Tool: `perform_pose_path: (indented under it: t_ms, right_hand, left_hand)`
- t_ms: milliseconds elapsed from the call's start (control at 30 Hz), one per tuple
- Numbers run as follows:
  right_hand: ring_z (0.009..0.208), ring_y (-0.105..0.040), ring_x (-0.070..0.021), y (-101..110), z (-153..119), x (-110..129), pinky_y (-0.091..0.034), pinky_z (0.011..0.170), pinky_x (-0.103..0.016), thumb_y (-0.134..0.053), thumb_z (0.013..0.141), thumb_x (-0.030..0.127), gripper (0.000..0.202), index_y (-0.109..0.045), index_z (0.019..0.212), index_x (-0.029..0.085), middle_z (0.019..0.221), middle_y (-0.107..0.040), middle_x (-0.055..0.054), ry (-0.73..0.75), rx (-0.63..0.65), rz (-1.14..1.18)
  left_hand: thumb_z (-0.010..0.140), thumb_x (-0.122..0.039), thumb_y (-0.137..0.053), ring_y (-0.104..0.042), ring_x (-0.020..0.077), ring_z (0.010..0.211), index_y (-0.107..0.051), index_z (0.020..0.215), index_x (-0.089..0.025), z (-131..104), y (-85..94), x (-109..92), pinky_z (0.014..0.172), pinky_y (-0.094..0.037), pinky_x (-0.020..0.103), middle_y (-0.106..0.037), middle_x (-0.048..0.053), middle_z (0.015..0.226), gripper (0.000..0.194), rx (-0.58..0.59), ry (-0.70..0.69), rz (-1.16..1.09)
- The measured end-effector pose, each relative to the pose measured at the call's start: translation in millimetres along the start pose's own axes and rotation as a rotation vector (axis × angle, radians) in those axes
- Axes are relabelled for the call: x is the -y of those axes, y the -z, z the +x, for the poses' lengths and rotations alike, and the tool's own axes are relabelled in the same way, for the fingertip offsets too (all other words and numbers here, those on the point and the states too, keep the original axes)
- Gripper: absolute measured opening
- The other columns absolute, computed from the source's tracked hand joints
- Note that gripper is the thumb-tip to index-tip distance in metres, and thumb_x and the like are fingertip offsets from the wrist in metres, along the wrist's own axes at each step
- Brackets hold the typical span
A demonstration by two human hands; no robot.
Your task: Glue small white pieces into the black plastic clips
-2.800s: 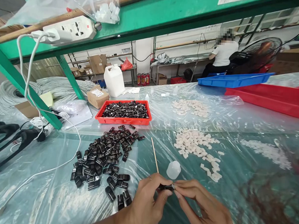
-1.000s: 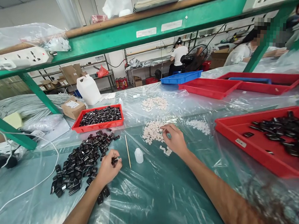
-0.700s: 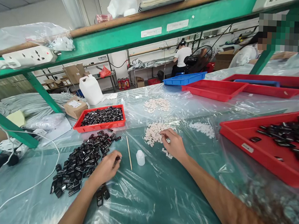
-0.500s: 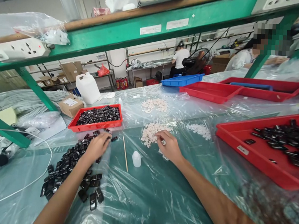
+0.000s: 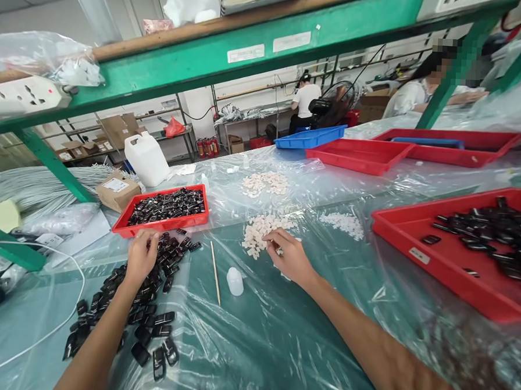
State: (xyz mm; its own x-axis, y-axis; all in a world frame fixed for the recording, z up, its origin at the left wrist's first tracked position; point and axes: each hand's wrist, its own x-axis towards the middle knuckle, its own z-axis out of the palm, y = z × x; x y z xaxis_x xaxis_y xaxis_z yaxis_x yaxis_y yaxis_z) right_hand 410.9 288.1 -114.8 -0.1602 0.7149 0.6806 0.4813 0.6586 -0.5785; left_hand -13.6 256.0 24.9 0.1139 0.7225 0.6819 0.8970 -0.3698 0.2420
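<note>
Resting at the pale pieces [image 5: 258,230] on the worktop [image 5: 244,345], the right hand [image 5: 288,257] is curled. The left hand [image 5: 142,257] hovers over black pieces [image 5: 153,280] near the red tray [image 5: 167,224]. I cannot tell if either grip holds anything.

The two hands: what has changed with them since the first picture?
Then, they held one dark piece together; now they are apart. The left hand has gone left and forward to the black pieces, near a filled red tray; whether it holds anything is unclear. The right hand has reached forward to the pale pieces. The wooden stick and translucent cup appear unmoved.
</note>
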Motion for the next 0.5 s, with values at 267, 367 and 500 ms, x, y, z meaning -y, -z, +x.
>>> perform_pose_path:
  t_ms: [267, 367, 500]
  right_hand:
    - [0.079, -0.077, -0.0213, 11.0, 0.8, 19.1, -0.067, 0.078, -0.037, -0.060, 0.115, 0.031, 0.023, -0.081, 0.109, 0.026, 0.102, -0.083, -0.008, -0.003, -0.019, -0.009]
    - [0.082, -0.078, -0.0235, 13.4, -0.2, 38.1, -0.067, 0.080, -0.038, -0.057, 0.115, 0.027, 0.025, -0.081, 0.108, 0.028, 0.104, -0.083, -0.009, -0.013, -0.006, -0.004]
    - [0.086, -0.081, -0.0241, 8.8, -1.9, 67.8, -0.068, 0.081, -0.036, -0.057, 0.115, 0.022, 0.026, -0.082, 0.110, 0.029, 0.105, -0.084, -0.008, -0.017, 0.096, 0.019]
  left_hand:
    - [0.104, -0.042, -0.030, -0.065, 0.0158, 0.077, -0.055, 0.071, -0.024, -70.5, 29.4, -2.9, 0.077, -0.052, 0.033, -0.064, 0.000, 0.079, 0.045, -0.049, 0.098, 0.022]
    - [0.102, -0.045, -0.036, -0.066, 0.0184, 0.088, -0.062, 0.100, -0.026, -74.2, 19.1, -2.1, 0.084, -0.052, 0.035, -0.065, 0.002, 0.092, 0.032, 0.038, 0.064, 0.019]
    - [0.096, -0.045, -0.056, -0.064, 0.0235, 0.101, -0.062, 0.114, -0.028, -82.7, -8.5, -1.1, 0.092, -0.050, 0.040, -0.066, 0.005, 0.102, 0.026, 0.193, 0.005, 0.033]
